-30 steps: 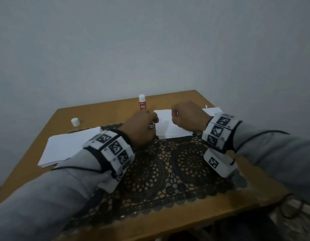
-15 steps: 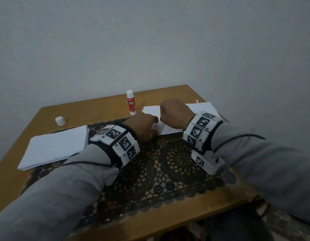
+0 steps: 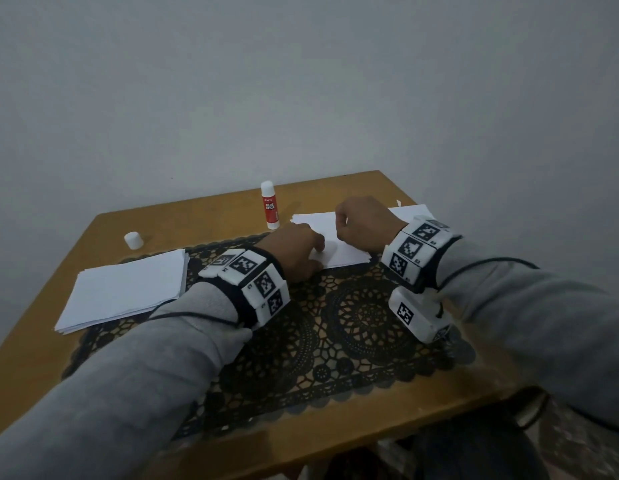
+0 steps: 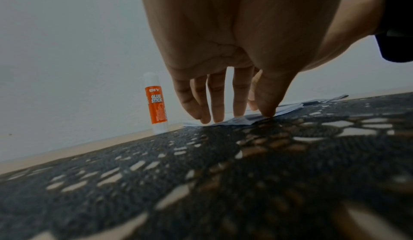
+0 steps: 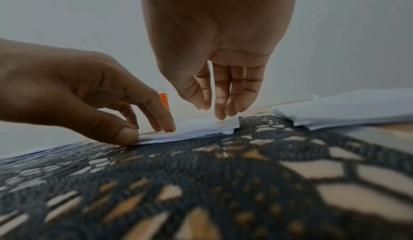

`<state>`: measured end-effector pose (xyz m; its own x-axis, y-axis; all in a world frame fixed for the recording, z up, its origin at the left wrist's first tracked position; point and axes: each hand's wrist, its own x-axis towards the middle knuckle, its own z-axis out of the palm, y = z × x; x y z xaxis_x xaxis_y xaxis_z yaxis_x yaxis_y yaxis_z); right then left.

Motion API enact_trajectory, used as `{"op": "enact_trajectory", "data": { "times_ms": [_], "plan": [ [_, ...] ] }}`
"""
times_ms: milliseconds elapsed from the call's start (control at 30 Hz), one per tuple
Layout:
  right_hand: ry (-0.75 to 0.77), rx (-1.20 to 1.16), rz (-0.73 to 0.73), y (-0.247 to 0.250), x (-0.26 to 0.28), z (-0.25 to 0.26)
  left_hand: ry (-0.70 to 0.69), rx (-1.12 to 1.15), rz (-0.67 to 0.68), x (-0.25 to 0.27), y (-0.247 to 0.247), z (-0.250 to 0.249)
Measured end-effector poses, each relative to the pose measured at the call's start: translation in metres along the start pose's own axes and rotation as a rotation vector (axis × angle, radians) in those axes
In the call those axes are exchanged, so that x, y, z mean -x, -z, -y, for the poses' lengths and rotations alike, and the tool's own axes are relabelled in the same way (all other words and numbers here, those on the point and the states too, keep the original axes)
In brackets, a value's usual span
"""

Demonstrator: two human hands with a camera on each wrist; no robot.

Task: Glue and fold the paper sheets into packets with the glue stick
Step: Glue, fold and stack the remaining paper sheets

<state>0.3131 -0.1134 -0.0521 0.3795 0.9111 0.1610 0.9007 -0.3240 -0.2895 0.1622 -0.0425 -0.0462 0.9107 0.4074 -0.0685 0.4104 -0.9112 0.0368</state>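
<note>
**Both hands on the folded sheet, glue stick standing behind**

Wooden table (image 3: 204, 216) carries a dark lace mat (image 3: 353, 327). On the mat's left end lies a stack of plain sheets (image 3: 128, 289); a second pile (image 5: 348, 106) sits at the far right, behind the right wrist.

Work piece: folded sheet (image 3: 339, 251) at the mat's far edge, lying flat, long axis running left to right across the person's front. It lies directly under both hands, so neither needs to reach.

Left hand (image 3: 296, 251): fingers bent down, tips on the sheet's left end, thumb at the near edge. Looks like a light pinch of that edge, seen from the right wrist view. Right hand (image 3: 365, 226): fingers hang loosely downward, tips touching the sheet's right part; it grips nothing.

Glue stick (image 3: 270, 205): upright, long axis vertical, uncapped top pointing up, just beyond the sheet's left end. Left hand is nearer to it. Its cap (image 3: 133, 240) stands well apart, far left.

Judgement: a fold is being pressed flat; next gluing would call for a short forward reach.
</note>
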Motion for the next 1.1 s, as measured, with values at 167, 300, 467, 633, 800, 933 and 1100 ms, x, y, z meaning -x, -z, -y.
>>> {"op": "enact_trajectory", "data": {
  "times_ms": [167,300,467,633,800,933,1100],
  "plan": [
    [0.026,0.038,0.003,-0.003,-0.002,0.002,-0.018,-0.001,-0.010,0.000,0.000,0.001],
    [0.087,0.148,-0.018,-0.002,-0.001,0.007,-0.033,-0.011,-0.021,0.000,0.000,0.000],
    [0.199,0.277,-0.101,0.007,0.010,-0.001,-0.036,0.005,-0.033,-0.001,-0.001,0.001],
    [0.170,0.254,-0.109,0.006,0.012,-0.015,-0.038,0.009,-0.038,-0.001,-0.002,0.001],
    [0.097,0.131,-0.097,0.008,0.008,-0.026,-0.057,0.003,-0.064,-0.001,-0.002,-0.005],
    [0.018,0.088,-0.086,0.011,0.009,-0.034,-0.050,0.039,-0.087,0.001,-0.001,-0.007],
    [-0.031,0.112,-0.057,0.010,0.009,-0.034,-0.032,0.093,-0.101,0.003,0.002,-0.007]
  ]
}}
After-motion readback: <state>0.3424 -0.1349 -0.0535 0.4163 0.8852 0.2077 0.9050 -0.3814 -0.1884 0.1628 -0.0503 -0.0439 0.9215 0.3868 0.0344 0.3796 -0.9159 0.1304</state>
